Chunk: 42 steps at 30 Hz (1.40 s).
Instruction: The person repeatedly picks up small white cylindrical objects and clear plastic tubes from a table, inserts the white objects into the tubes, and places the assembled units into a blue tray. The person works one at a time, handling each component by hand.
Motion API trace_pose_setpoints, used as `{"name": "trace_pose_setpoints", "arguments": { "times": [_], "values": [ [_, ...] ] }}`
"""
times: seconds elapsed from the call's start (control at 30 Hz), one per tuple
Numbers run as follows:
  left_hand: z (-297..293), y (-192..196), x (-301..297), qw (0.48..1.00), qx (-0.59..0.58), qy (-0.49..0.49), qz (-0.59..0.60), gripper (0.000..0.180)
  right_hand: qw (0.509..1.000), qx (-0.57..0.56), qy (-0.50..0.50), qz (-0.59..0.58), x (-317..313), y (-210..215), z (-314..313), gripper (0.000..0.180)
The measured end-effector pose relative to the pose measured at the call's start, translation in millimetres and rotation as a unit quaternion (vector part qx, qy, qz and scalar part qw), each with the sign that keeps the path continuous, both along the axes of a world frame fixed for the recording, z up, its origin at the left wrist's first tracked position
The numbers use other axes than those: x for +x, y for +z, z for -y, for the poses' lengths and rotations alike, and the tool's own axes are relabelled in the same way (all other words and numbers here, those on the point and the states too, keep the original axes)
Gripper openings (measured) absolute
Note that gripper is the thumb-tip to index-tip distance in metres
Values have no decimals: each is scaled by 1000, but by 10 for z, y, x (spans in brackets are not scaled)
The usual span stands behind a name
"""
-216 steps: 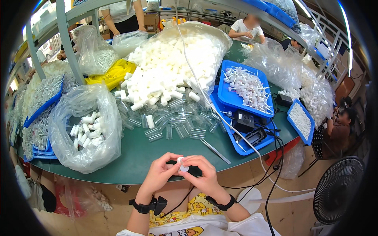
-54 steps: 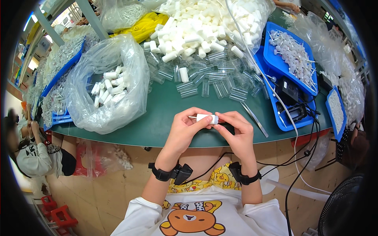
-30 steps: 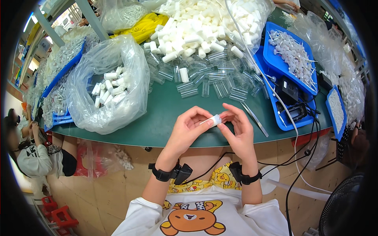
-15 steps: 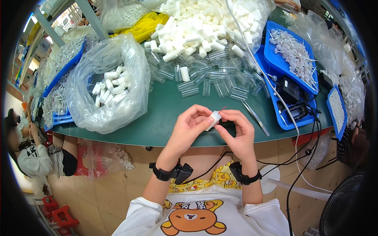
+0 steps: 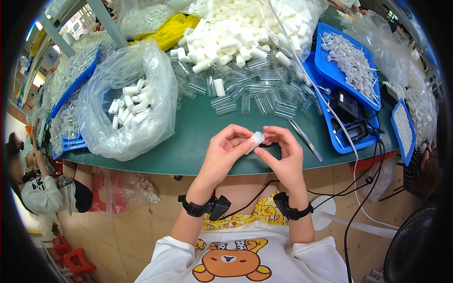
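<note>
Nearest, on the person's side of the clear tubes (image 5: 284, 109), each wrist wears a black strap (image 5: 194, 206). The hands come together above the near edge of the green worktop (image 5: 212, 123). The left hand (image 5: 226, 148) pinches a white cylinder (image 5: 255, 142) between thumb and fingers, tilted, its upper end free, on the near side of the tubes. The right hand (image 5: 287, 150) curls just beside that end, thumb and fingers bent; whether it grips anything I cannot tell. Tweezers (image 5: 306, 140) lie to the near right of the tubes. Left of the tubes, an open plastic bag (image 5: 96, 134) holds more white cylinders (image 5: 126, 109); right of them sits a blue tray (image 5: 373, 96) of stemmed white discs (image 5: 349, 59). Beyond the tubes rises a large heap of white pieces (image 5: 240, 35), with a yellow bag (image 5: 177, 33) behind them to the left.
</note>
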<state>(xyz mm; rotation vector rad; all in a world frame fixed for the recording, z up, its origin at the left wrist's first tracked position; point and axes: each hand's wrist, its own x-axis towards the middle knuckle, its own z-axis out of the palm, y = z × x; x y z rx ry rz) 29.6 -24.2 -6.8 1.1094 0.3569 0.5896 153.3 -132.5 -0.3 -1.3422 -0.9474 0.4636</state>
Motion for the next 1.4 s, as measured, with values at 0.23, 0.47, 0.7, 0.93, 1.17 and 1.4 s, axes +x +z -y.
{"name": "trace_pose_setpoints", "arguments": {
  "times": [0.23, 0.47, 0.7, 0.93, 1.17, 1.4],
  "values": [
    [13, 46, -16, 1000, 4, -24, 3, 15, 998, -19, 39, 48, 92, -26, 14, 32],
    [25, 19, -13, 998, 57, -18, 15, 12, 998, 11, 57, 21, 79, -31, 31, 29],
    [22, 87, 12, 1000, -2, 20, 1, 20, 998, 28, 53, 18, 81, -31, 74, 27],
    [13, -18, 9, 992, 89, 85, -24, 17, 997, 47, 54, 9, 46, -23, 112, 19],
    [-152, 181, 18, 864, 391, 216, -230, 20, 998, 40, 40, -5, 32, -45, 132, 15],
    [-276, 70, 10, 778, 477, 236, -335, 28, 998, 39, -10, -56, 8, -63, 90, 10]
  ]
}}
